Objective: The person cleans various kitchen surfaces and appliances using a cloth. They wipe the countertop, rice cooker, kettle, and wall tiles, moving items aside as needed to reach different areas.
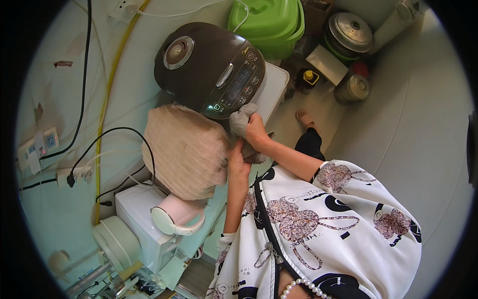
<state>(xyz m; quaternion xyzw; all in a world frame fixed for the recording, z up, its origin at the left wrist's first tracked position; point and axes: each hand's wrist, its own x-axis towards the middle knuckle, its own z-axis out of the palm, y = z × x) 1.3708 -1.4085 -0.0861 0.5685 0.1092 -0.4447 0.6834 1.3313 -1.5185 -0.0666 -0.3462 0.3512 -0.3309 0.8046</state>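
A bunched grey cloth (pixel 239 121) is gripped in my right hand (pixel 257 132), its upper fold pressed near the front lower corner of a dark brown rice cooker (pixel 190 71). Just below, my left hand (pixel 239 160) holds the hanging part of the same cloth; some of its fingers are hidden. The cooker's control panel is lit, and it stands on a white-topped surface (pixel 274 86). Left of my hands sits a bulky object under a beige ribbed towel (pixel 186 149); what the towel covers cannot be seen.
A pink and white electric kettle (pixel 179 215) stands by a white box-shaped appliance (pixel 140 209) and a pale green pot (pixel 115 239). Cords run to power strips (pixel 74 175) along the wall. Beyond the cooker are a green lidded bin (pixel 265 22), a lidded metal pot (pixel 351 31) and a yellow-capped bottle (pixel 307 80).
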